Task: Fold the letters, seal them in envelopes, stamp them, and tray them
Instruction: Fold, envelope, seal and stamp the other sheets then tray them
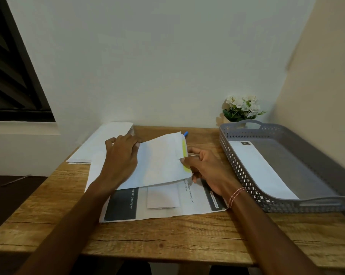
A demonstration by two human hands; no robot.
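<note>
Grey tray (237, 171) right, flowers (242, 108) behind; printed sheets (193, 205) under held envelope (159, 161).

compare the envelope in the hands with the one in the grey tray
The held envelope is raised above the table, pinched by the left hand and right hand; the tray envelope lies flat in the grey tray. The held envelope shows a yellow strip at one end; the tray envelope shows none but has a small dark mark at its far corner. Both are white.
</note>
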